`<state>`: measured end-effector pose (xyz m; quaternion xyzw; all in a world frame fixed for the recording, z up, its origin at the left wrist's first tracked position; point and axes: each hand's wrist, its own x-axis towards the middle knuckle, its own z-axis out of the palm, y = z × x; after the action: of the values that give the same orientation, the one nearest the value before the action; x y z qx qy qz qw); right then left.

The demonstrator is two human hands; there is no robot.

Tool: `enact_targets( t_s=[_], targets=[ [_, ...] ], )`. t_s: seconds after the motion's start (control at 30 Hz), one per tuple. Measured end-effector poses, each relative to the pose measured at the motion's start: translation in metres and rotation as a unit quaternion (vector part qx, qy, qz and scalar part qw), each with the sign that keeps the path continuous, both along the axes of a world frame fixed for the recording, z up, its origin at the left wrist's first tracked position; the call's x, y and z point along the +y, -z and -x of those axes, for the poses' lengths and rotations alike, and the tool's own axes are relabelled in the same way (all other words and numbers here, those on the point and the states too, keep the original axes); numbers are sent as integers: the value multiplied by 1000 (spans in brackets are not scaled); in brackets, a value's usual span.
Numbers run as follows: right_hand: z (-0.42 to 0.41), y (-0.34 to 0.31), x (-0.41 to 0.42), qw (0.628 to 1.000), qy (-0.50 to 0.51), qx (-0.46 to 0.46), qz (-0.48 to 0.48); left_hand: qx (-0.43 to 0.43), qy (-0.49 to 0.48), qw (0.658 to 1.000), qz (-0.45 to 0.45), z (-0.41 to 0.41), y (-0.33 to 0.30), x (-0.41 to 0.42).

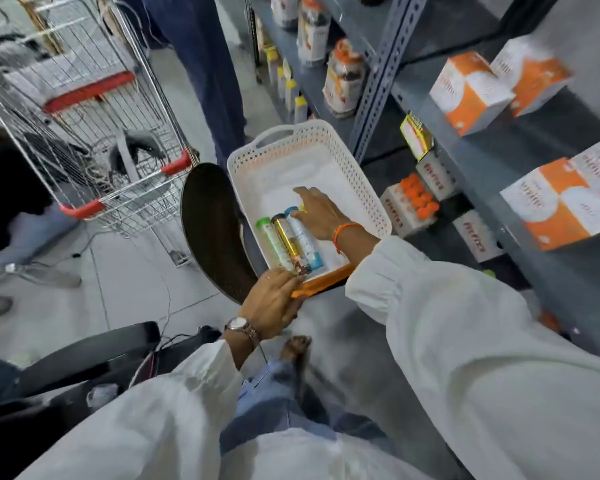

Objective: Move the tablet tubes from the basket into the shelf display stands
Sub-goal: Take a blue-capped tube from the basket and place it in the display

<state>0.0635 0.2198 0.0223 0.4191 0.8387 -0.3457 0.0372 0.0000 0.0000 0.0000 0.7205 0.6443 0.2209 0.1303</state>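
Head view. White perforated basket (357,188) sits on a dark round stool (212,233) beside the grey metal shelving (381,67). Three tablet tubes lie side by side on the basket floor at its near end: green-capped tube (269,233), gold tube (286,239), blue-capped tube (303,237). A yellow cap shows just past the right fingers; cannot tell if it is a fourth tube.

Right hand (317,213) is inside the basket, palm down, fingers (303,192) spread and loosely open, fingertips resting on or just above the blue-capped tube's cap end. Nothing gripped yet. Left hand (274,301) is curled on the basket's near rim, closed on an orange edge (321,284) there, steadying it.

Step in hand, as judged: picking up a tube. Best done by closing thumb and fingers across the blue-capped tube, lifting it clear of the gold one touching it, with the left hand holding the basket firm on the stool. The display stand with orange-capped tubes (418,195) lies near, on the lower shelf to the right.
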Motion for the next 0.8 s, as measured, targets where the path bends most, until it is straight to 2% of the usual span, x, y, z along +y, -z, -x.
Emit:
enact_targets(
  t_s=[0.17,0.33,0.57,0.7,0.8],
  targets=[
    [13,7,-2,999,-15,-33,22,47,11,996,80,4,-2,8],
    [16,1,4,999,-16,-31,40,62,-14,996,59,0,-4,6],
    [-18,-33,24,987,110,92,71,52,-12,998,15,-1,-8,5],
    [-50,-82,38,976,158,149,27,13,-44,999,12,-3,-17,2],
    [-84,-136,45,966,180,187,-14,-24,-63,997,-32,-14,-38,13]
  ],
)
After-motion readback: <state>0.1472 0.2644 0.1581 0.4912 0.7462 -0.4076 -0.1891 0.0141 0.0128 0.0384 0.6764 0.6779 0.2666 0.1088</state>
